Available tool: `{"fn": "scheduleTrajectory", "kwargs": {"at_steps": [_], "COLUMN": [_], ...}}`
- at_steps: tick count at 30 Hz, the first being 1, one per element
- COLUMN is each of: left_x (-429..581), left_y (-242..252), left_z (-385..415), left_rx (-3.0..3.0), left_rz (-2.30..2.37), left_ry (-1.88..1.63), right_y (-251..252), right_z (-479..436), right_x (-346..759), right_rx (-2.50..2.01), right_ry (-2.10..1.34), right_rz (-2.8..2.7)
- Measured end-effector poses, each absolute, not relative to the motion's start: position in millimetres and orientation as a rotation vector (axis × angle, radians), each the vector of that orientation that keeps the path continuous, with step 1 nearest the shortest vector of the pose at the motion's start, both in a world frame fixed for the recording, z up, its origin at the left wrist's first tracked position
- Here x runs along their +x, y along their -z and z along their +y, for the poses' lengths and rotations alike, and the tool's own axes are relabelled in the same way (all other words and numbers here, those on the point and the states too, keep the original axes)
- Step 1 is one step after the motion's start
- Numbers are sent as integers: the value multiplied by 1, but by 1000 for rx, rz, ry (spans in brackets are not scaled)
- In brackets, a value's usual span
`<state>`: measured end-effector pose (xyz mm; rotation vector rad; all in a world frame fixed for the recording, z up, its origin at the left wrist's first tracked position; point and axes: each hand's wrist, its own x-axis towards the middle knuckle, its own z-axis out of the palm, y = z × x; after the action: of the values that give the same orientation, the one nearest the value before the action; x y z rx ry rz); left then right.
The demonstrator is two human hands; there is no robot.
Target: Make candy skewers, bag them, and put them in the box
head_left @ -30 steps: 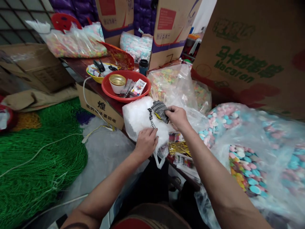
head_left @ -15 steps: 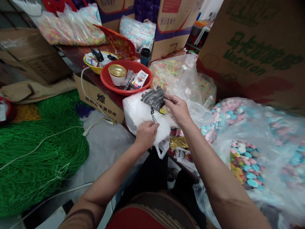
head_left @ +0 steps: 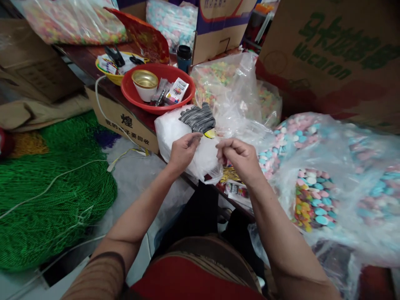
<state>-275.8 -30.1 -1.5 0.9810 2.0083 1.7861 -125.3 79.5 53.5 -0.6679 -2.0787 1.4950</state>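
A white plastic bag [head_left: 167, 135], puffed out, sits at the table's edge in front of me. On top of it lies a grey knitted work glove [head_left: 198, 118] with a yellow patch at its lower end. My left hand [head_left: 183, 153] rests over the bag's near side, thumb and fingers pinched together just below the glove. To the right of the bag, my right hand [head_left: 239, 157] has its fingers curled into a pinch. Whatever either hand holds, if anything, is too small or hidden to make out.
A red basin [head_left: 125, 93] holds a gold-rimmed bowl and small packets. Behind it stand a yellow basket [head_left: 114, 79] and a dark bottle [head_left: 184, 58]. Clear bags of coloured candy [head_left: 321, 208] spread to the right. Green netting [head_left: 56, 200] covers the floor at left.
My right hand has come off the glove and moved down towards me. My left hand has risen slightly towards the glove, which stays on the bag. The view has tilted down a little.
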Motion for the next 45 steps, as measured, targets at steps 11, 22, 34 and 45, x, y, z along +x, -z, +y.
{"fn": "scheduleTrajectory", "kwargs": {"at_steps": [11,22,34,45], "left_x": [-296,-299,-308,-322], "left_y": [-2,1,3,-5], "left_z": [-4,-32,-18,4], "left_rx": [765,1308,1142,1095], "left_rz": [1696,2279,2188,2102], "left_ry": [-1826,-1312,-1601,-1856], "right_y": [-29,8,-7,-70], "right_z": [53,105,95,42], "right_x": [-117,-152,-141,-106], "right_rx": [-621,-781,-593,-553], "right_ry": [-1355,-1413,-1213,-903], "right_rz": [-2591,-2153,-2043,-1757]}}
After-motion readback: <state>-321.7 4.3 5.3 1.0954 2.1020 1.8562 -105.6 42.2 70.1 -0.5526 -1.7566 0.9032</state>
